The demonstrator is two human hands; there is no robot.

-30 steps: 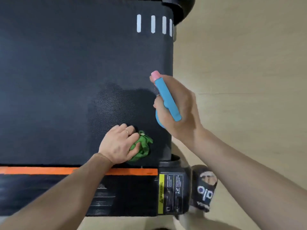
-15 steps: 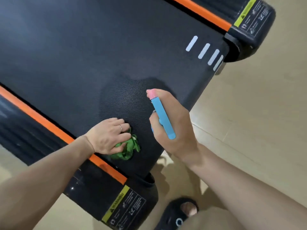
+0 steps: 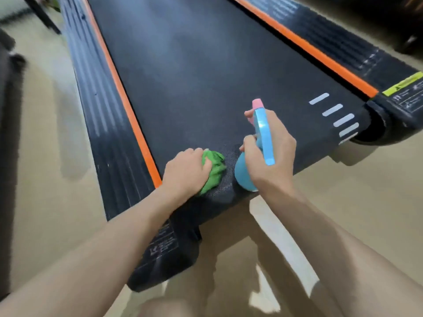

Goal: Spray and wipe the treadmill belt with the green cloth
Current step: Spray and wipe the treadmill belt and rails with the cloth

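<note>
Crumpled green cloth point(image 3: 214, 171) lies bunched on finely textured treadmill belt point(image 3: 206, 76).

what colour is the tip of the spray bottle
Pink, on a light blue spray bottle held in the right hand; head view.

The left hand point(image 3: 186, 172) is pressing the bunched green cloth point(image 3: 214, 171) onto the black textured treadmill belt point(image 3: 206, 72) near its rear end. Just right of it, the right hand point(image 3: 271, 152) is holding the blue plastic spray bottle with a pink nozzle point(image 3: 263, 136) above the belt. The ribbed side rails point(image 3: 96, 92) are flanking the belt, on the beige floor point(image 3: 366, 191).
</note>
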